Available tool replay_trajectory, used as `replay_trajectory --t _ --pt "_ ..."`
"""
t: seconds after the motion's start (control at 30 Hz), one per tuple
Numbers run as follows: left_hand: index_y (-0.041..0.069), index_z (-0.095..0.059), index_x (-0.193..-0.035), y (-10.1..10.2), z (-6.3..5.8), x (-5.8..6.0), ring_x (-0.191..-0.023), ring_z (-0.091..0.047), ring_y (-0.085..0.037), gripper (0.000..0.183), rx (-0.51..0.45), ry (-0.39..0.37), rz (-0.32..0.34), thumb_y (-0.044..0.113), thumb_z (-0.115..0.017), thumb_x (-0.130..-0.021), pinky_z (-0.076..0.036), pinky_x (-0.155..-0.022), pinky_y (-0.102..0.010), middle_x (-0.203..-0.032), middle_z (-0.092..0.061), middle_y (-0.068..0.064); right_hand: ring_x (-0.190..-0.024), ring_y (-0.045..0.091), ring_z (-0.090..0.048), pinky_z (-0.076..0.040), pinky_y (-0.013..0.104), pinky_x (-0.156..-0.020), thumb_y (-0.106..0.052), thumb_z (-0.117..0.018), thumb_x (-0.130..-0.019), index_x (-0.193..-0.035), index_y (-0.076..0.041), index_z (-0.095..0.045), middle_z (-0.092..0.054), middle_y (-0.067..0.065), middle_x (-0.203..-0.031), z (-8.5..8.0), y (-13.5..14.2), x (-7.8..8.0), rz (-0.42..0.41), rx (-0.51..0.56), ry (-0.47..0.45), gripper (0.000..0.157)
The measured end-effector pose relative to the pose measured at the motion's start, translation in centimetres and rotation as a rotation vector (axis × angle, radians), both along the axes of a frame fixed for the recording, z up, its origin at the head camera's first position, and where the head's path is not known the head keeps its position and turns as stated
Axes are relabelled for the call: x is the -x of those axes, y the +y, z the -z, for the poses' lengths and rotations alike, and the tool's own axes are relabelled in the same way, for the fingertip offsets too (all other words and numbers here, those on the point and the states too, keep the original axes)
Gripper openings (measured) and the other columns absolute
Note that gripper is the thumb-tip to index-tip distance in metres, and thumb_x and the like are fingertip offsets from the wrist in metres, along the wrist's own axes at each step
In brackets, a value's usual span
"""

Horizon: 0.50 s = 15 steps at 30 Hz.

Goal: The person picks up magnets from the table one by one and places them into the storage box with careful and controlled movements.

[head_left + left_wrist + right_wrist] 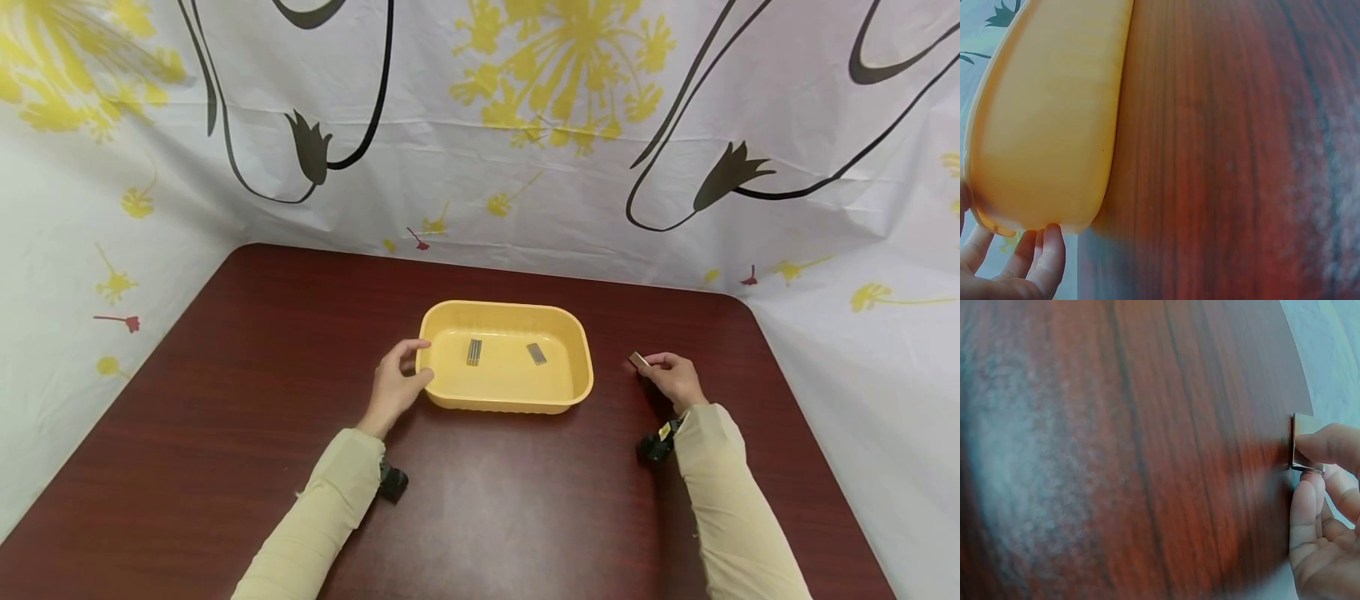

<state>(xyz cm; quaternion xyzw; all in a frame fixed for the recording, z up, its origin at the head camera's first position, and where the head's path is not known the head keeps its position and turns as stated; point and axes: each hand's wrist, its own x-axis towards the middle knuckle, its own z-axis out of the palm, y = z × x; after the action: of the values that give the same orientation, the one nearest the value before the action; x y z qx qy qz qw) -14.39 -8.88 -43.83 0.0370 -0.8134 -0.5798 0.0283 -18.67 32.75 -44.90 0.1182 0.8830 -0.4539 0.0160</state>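
A yellow plastic basin [506, 403] stands on the dark red-brown table. My left hand [397, 382] grips its left end, with the thumb and a finger at the rim; the left wrist view shows fingertips [1054, 234] against the basin's end wall [1047, 156]. Inside lie a row of several thin metal bars [474, 352] and a flat grey metal piece [536, 353]. Off to the basin's right, my right hand [675, 382] pinches a small shiny rectangular metal block [639, 360] between thumb and fingers, seen close in the right wrist view as a metal block [1305, 427].
A white cloth [420, 192] with yellow and dark flower prints hangs behind and beside the table [480, 517]. Dark wrist cameras sit under both beige sleeves [322, 508]. The table's rounded far right corner lies beyond the right hand.
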Motion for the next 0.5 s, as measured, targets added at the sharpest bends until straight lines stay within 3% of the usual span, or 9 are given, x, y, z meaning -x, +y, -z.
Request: replay_trajectory --t 0.5 --pt "0.012 -0.059 -0.108 0.03 0.03 -0.02 -0.092 -0.056 -0.022 0.039 -0.001 -0.009 -0.003 0.005 -0.058 -0.07 -0.045 -0.062 -0.027 -0.113 -0.055 -0.004 -0.065 0.008 -0.047 -0.041 0.022 -0.058 -0.011 -0.057 -0.083 -0.099 0.009 -0.053 -0.051 -0.002 -0.074 -0.05 0.07 -0.4 -0.02 0.017 -0.015 0.027"
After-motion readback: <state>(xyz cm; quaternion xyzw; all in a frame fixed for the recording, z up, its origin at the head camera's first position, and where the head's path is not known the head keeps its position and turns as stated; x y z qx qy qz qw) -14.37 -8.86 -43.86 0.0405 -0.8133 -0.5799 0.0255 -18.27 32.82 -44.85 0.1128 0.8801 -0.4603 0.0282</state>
